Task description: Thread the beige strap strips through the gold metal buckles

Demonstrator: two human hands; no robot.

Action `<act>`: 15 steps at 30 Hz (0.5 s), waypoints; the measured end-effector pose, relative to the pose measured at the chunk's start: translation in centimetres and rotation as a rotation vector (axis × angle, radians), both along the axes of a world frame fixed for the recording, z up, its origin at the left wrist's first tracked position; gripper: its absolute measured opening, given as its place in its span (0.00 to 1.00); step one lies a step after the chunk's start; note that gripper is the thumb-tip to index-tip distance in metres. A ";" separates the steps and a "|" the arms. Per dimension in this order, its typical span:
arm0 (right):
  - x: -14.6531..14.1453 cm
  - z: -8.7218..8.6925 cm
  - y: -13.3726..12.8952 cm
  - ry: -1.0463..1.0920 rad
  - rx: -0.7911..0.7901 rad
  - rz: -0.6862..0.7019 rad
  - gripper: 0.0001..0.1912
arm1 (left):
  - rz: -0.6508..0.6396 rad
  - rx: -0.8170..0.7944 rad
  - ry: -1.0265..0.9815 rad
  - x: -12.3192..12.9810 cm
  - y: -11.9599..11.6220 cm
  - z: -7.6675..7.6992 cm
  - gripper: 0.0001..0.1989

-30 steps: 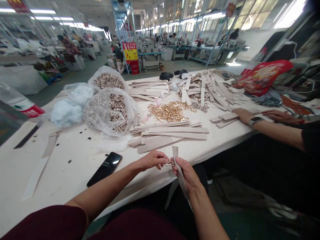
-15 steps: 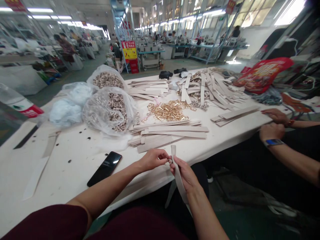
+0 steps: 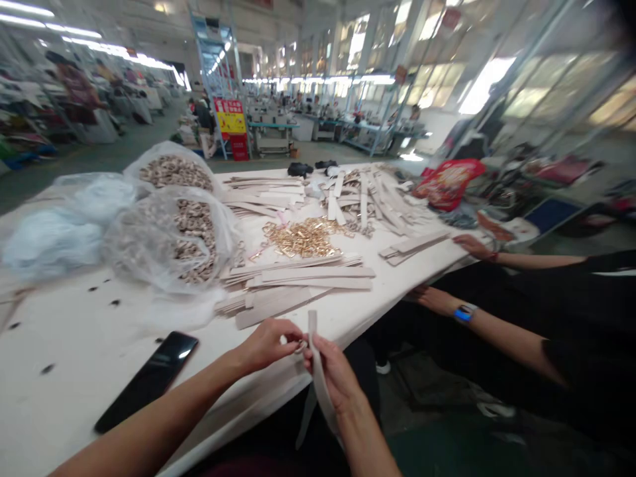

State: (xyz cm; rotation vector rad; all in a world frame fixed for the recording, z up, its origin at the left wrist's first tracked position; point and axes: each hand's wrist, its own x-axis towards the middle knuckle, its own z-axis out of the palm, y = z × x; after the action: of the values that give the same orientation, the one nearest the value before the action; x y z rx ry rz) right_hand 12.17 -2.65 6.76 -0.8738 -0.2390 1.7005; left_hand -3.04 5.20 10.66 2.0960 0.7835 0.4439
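Observation:
At the table's near edge my right hand (image 3: 334,372) is closed round a long beige strip (image 3: 318,371), whose short upper end stands up above the fingers and whose tail hangs below. Just left of it, my left hand (image 3: 271,343) pinches a small beige ring (image 3: 301,346) against the side of the strip. Beyond the hands lies a stack of flat beige strips (image 3: 308,277). Behind that stack is a pile of gold-coloured metal buckles (image 3: 305,236).
Clear bags of beige rings (image 3: 193,232) stand left of the buckles on the table (image 3: 64,338). A black phone (image 3: 149,379) lies by my left forearm. More strips (image 3: 387,199) are heaped at the back. A co-worker's hands (image 3: 440,301) are at the right edge.
The view has turned to the right, shifting the table leftward. My hands keep hold of the strip and ring. The co-worker's watch-wearing arm has moved lower, toward the table's edge.

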 end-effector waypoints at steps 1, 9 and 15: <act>-0.2 -0.2 0.1 0.017 0.002 -0.005 0.17 | -0.014 0.031 0.024 0.0 0.1 -0.1 0.08; -0.2 -1.1 -0.4 0.034 0.044 -0.040 0.18 | -0.108 0.058 0.118 0.4 -0.1 -1.6 0.10; -0.1 -1.0 -1.4 0.053 0.045 -0.041 0.18 | -0.076 0.051 0.122 0.1 -0.8 -2.2 0.11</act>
State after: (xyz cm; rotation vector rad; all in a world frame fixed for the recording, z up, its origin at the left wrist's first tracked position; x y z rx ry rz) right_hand 12.05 -4.10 5.74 -0.7943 -0.2219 1.6716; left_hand -2.89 4.43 8.41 2.2089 0.7661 0.2991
